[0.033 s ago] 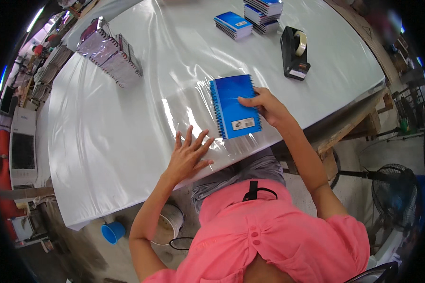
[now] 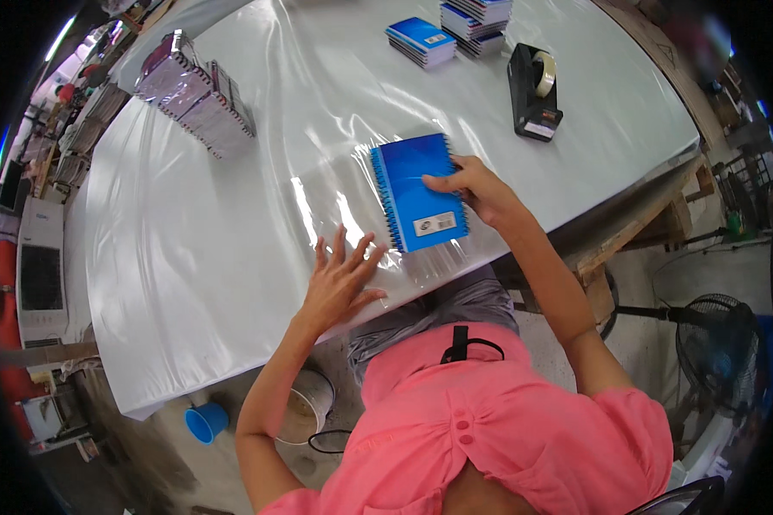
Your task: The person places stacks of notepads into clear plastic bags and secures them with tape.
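The blue book (image 2: 410, 193) lies right of our spread left hand (image 2: 338, 281), long side pointing away. Our right hand (image 2: 484, 192) pinches it.

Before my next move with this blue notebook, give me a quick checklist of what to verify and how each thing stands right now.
1. Blue notebook gripped: ok, the right hand has it by its right edge.
2. Notebook cover unobstructed on its spiral side: ok, the left hand is apart from it.
3. Left hand free: ok, palm down and holding nothing.
4. Notebook flat against the clear plastic sheet: cannot tell, a slight gap would not show from above.
5. Tape roll in the black dispenser: ok, seated in place.
6. Loose tape end ready: cannot tell, too small to see.
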Demonstrator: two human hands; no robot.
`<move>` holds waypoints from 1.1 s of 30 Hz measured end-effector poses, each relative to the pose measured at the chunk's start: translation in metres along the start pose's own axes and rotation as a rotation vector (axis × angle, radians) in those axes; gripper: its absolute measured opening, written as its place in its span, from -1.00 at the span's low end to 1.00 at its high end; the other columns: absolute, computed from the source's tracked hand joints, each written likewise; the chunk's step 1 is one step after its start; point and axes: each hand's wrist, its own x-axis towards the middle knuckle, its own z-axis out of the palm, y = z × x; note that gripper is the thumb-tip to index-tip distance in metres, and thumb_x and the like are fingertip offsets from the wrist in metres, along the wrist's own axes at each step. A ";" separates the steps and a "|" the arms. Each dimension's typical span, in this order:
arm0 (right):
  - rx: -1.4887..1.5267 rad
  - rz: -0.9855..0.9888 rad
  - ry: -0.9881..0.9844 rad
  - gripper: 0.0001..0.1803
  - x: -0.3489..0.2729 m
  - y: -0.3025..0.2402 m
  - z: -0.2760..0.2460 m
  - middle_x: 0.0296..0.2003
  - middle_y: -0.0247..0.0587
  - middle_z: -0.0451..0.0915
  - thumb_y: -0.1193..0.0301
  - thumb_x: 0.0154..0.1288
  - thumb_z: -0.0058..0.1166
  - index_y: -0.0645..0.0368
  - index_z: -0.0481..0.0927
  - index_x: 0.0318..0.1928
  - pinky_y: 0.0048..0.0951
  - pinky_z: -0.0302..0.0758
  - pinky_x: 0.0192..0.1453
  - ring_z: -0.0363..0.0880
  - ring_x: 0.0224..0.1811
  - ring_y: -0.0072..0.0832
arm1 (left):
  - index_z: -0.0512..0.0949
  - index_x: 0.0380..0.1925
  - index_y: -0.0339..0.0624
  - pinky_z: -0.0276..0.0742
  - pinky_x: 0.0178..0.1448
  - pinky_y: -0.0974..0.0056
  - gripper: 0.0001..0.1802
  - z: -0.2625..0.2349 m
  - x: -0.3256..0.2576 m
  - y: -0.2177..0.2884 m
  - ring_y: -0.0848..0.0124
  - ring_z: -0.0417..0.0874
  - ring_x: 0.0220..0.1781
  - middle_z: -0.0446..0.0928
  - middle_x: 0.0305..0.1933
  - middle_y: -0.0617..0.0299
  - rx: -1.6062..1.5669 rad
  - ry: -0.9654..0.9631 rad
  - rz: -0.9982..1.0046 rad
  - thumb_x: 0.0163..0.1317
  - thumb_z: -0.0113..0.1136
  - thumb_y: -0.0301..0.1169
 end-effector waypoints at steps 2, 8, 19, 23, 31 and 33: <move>-0.080 0.043 -0.039 -0.42 0.012 0.005 0.005 -0.22 -0.13 0.65 0.35 -0.05 0.47 0.42 0.56 -0.04 -0.54 0.54 -0.10 0.65 -0.21 -0.44 | 0.15 0.42 -0.05 -0.21 0.46 -0.40 -0.13 0.000 0.001 0.003 -0.14 -0.09 0.56 0.07 0.53 0.20 -0.009 0.039 -0.015 0.20 0.16 0.09; -0.158 0.117 -0.184 -0.32 0.033 0.005 0.033 -0.20 -0.10 0.66 0.27 -0.06 0.48 0.46 0.53 0.02 -0.50 0.57 -0.07 0.67 -0.22 -0.42 | -0.09 0.45 -0.31 -0.36 0.52 -0.25 0.05 0.015 -0.012 0.013 -0.08 -0.09 0.57 0.12 0.50 -0.02 -0.086 0.075 -0.352 0.20 0.19 0.06; -1.102 -0.250 -0.052 -0.44 0.037 0.030 0.011 -0.32 0.11 0.60 0.01 0.28 0.13 0.32 0.61 -0.03 -0.25 0.51 -0.04 0.58 -0.18 -0.11 | -0.05 0.44 -0.34 -0.33 0.50 -0.30 0.02 -0.007 -0.004 0.021 -0.12 -0.06 0.55 0.26 0.42 -0.01 -0.006 0.044 -0.367 0.22 0.14 0.11; -0.825 -0.273 -0.029 -0.50 0.018 0.057 -0.005 -0.17 0.19 0.55 0.08 0.45 -0.08 0.32 0.59 0.00 -0.21 0.39 0.09 0.49 -0.03 -0.07 | 0.02 0.41 -0.38 -0.29 0.49 -0.31 -0.03 0.000 0.021 0.037 -0.16 -0.02 0.53 0.20 0.44 -0.09 -0.343 0.220 -0.413 0.24 0.15 0.07; -0.821 -0.295 -0.109 -0.55 0.016 0.064 -0.011 -0.05 -0.04 0.45 0.17 0.52 -0.12 0.30 0.50 0.13 -0.42 0.37 0.11 0.46 -0.01 -0.34 | 0.10 0.35 -0.49 -0.30 0.52 -0.22 -0.19 0.036 0.029 0.035 -0.17 0.01 0.52 0.29 0.34 -0.26 -0.339 0.345 -0.432 0.29 0.16 -0.17; -0.781 -0.325 -0.101 -0.57 0.016 0.068 -0.012 -0.05 -0.05 0.46 0.18 0.51 -0.11 0.30 0.51 0.11 -0.45 0.37 0.10 0.46 -0.01 -0.35 | 0.12 0.34 -0.50 -0.30 0.52 -0.22 -0.21 0.038 0.028 0.037 -0.17 0.02 0.52 0.29 0.34 -0.27 -0.326 0.385 -0.414 0.28 0.17 -0.20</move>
